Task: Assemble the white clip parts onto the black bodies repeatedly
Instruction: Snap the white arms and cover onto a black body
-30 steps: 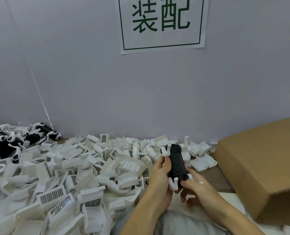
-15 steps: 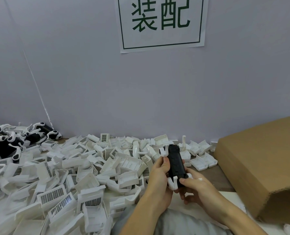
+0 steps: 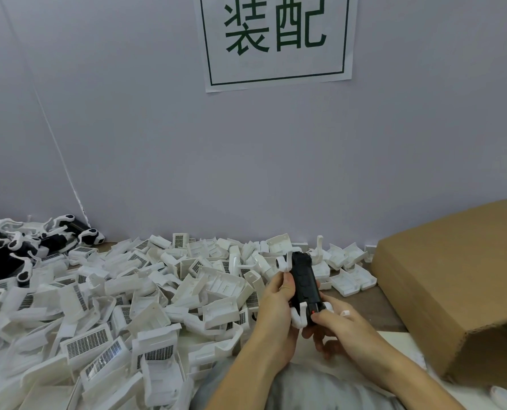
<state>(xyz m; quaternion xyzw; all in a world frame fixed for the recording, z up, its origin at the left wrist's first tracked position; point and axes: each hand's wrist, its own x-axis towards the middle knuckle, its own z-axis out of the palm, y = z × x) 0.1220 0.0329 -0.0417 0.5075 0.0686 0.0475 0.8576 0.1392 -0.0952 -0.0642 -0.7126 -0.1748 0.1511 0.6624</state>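
Head view, one frame. Person seated at worktop [image 3: 373,313], both forearms in shot, elbows cut off at bottom edge.

L hand [image 3: 276,315] grips black body [image 3: 305,281] from its left side, fingers curled round it; thumb lies along the left edge, the other fingers are hidden behind the body. R hand [image 3: 339,331] holds the near end of the body, thumb pressed on top by a small red spot; its lower fingers curl underneath, tips partly hidden.

Body held above the worktop edge, long axis pointing away from the person, roughly upright w/ slight tilt. White clip [image 3: 299,315] sits at the near end, hooked to the left, between the two hands. 2nd white clip [image 3: 285,261] at the far end, just above the L thumb. Can't tell if either is fully seated; joints are hidden by fingers.

White parts pile [image 3: 128,306] covers the worktop to the left and behind the hands; many show gridded faces. Individual pieces at far edge too small to sort out. Finished units [image 3: 24,247], black w/ white clips, heaped at far left, cut off by frame edge.

Cardboard box [image 3: 453,285] at right, lying on its side, opening toward the person, interior dark, contents not visible. Paper sign [image 3: 276,39] on wall w/ green characters, top cut off. Grey cloth [image 3: 320,389] over lap.
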